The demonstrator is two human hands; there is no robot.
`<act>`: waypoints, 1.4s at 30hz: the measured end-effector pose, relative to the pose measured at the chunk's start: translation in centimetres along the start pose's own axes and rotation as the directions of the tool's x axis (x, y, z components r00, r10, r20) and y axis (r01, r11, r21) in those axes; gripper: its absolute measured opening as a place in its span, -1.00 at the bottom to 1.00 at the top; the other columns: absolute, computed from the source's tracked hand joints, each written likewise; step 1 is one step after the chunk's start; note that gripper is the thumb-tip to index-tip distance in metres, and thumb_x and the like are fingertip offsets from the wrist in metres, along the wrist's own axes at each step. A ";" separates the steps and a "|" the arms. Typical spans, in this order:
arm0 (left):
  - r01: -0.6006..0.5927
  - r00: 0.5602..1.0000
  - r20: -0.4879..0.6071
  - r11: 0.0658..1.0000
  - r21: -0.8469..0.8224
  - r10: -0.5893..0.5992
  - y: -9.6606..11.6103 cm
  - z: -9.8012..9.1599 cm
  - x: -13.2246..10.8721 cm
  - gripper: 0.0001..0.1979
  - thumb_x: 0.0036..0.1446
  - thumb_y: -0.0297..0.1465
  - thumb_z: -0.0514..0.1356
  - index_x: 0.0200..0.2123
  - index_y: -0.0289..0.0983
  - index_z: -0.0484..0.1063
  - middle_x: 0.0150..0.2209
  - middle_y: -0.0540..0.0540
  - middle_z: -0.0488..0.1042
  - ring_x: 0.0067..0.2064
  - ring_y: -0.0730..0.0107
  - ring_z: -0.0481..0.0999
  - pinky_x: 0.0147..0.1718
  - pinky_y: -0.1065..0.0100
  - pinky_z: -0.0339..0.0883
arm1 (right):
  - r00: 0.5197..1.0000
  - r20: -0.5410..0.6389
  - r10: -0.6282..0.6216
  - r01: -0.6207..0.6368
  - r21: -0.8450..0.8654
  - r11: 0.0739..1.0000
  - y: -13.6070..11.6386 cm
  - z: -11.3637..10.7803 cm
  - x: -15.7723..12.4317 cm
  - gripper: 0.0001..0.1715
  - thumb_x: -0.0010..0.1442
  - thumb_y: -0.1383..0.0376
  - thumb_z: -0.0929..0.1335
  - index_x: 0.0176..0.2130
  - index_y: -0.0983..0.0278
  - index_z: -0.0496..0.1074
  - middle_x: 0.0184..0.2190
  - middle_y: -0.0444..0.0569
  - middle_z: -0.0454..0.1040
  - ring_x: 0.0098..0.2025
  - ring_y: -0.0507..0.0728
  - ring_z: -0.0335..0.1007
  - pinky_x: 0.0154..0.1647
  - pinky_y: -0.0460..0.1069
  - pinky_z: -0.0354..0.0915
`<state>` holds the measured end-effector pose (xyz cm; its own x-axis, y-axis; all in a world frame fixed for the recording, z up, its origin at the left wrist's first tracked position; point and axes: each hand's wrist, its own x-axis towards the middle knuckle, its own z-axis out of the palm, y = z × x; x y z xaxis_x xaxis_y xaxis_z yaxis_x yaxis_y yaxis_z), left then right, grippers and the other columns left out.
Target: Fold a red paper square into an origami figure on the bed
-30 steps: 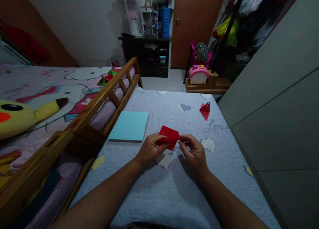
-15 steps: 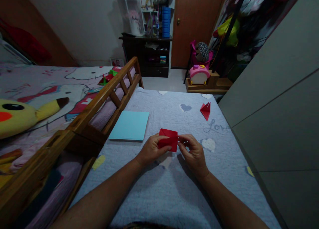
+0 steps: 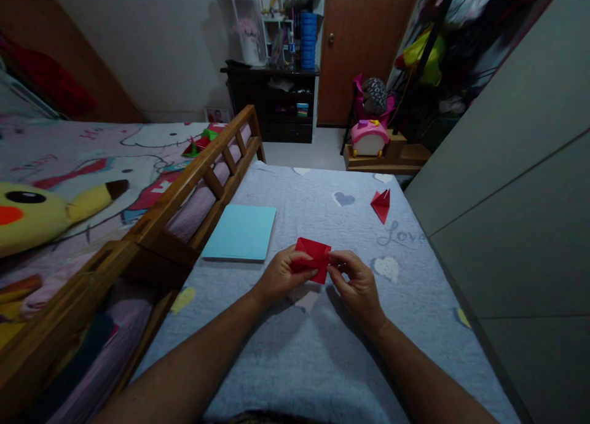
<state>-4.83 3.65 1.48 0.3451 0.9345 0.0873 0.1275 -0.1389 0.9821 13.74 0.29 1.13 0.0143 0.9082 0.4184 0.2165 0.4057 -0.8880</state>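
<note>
A folded red paper [image 3: 313, 255] is held just above the grey-blue bedsheet [image 3: 299, 344] between both my hands. My left hand [image 3: 278, 278] pinches its left side with thumb over the fold. My right hand [image 3: 356, 285] pinches its right edge with fingertips closed. A stack of light blue paper sheets [image 3: 240, 231] lies flat on the sheet to the left of my hands. A finished red folded paper piece [image 3: 381, 204] rests farther away to the right.
A wooden bed rail [image 3: 193, 178] runs along the left, with a yellow plush toy [image 3: 41, 212] on the bed beyond it. A grey wardrobe [image 3: 507, 184] stands close on the right. A dark shelf unit [image 3: 271, 101], a door and toys are at the back.
The red paper has been folded in a little more and both hands have drawn slightly closer together. Everything else is unchanged.
</note>
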 end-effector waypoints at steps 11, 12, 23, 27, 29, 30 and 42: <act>0.044 0.998 0.037 0.998 -0.045 -0.043 0.5 -0.1 0.0 -0.79 -0.04 -0.28 0.43 -0.39 -0.31 0.62 -0.25 -0.14 0.49 -0.20 0.28 0.45 -0.19 0.27 0.35 | 0.995 0.008 0.097 -0.097 0.034 0.995 0.8 0.3 -0.6 -0.71 0.21 0.37 0.39 -0.04 0.18 0.46 -0.28 -0.07 0.56 -0.28 0.08 0.52 -0.22 -0.02 0.42; 0.060 0.997 0.046 0.996 -0.068 -0.057 0.5 -0.1 -0.1 -0.77 -0.03 -0.26 0.42 -0.38 -0.32 0.62 -0.25 -0.15 0.50 -0.20 0.28 0.45 -0.19 0.28 0.36 | 0.994 0.000 0.106 -0.106 0.041 0.994 0.7 0.3 -0.6 -0.73 0.21 0.37 0.39 -0.07 0.19 0.45 -0.30 -0.08 0.55 -0.29 0.07 0.51 -0.23 -0.03 0.42; 0.210 0.971 0.171 0.934 -0.290 -0.166 0.0 0.0 -0.1 -0.63 0.02 -0.19 0.40 -0.23 -0.38 0.53 -0.36 -0.12 0.52 -0.37 0.42 0.43 -0.38 0.40 0.28 | 0.991 -0.014 0.135 -0.135 0.033 0.990 0.8 0.2 -0.5 -0.88 0.20 0.33 0.40 -0.19 0.22 0.46 -0.37 -0.10 0.54 -0.35 0.06 0.47 -0.30 -0.05 0.39; 0.223 0.968 0.194 0.898 -0.378 -0.159 0.0 0.0 0.0 -0.65 0.04 -0.23 0.39 -0.20 -0.36 0.54 -0.30 -0.13 0.53 -0.33 0.42 0.44 -0.33 0.40 0.29 | 0.990 -0.023 0.139 -0.138 0.035 0.990 0.8 0.1 -0.5 -0.81 0.20 0.33 0.41 -0.14 0.21 0.49 -0.33 -0.08 0.57 -0.33 0.08 0.50 -0.28 -0.03 0.41; 0.219 0.967 0.211 0.895 -0.388 -0.146 0.1 0.0 0.0 -0.67 0.05 -0.25 0.39 -0.19 -0.36 0.56 -0.26 -0.15 0.55 -0.28 0.39 0.47 -0.26 0.37 0.31 | 0.992 -0.028 0.126 -0.126 0.029 0.992 0.7 0.1 -0.5 -0.81 0.19 0.34 0.41 -0.14 0.20 0.50 -0.32 -0.07 0.57 -0.32 0.08 0.51 -0.28 -0.03 0.42; 0.216 0.967 0.214 0.897 -0.386 -0.140 0.2 0.0 0.0 -0.68 0.05 -0.26 0.39 -0.19 -0.36 0.57 -0.24 -0.16 0.55 -0.26 0.36 0.48 -0.22 0.35 0.32 | 0.993 -0.026 0.113 -0.112 0.024 0.993 0.7 0.1 -0.5 -0.80 0.19 0.35 0.41 -0.14 0.20 0.50 -0.31 -0.07 0.57 -0.32 0.08 0.51 -0.28 -0.03 0.42; 0.163 0.977 0.188 0.921 -0.354 -0.100 0.3 0.0 0.0 -0.62 0.11 -0.29 0.34 -0.01 -0.31 0.53 -0.16 -0.19 0.59 -0.16 0.27 0.53 -0.09 0.26 0.38 | 0.991 0.048 -0.121 0.124 -0.073 0.990 -0.3 -0.1 -0.1 -0.58 0.27 0.44 0.34 0.07 0.09 0.46 -0.23 -0.08 0.46 -0.27 0.05 0.40 -0.29 -0.04 0.37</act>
<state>-4.79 3.61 1.74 0.4996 0.8651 -0.0447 -0.1554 0.1403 0.9778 13.79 0.10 1.34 -0.0594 0.8564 0.5129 0.2873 0.5067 -0.8128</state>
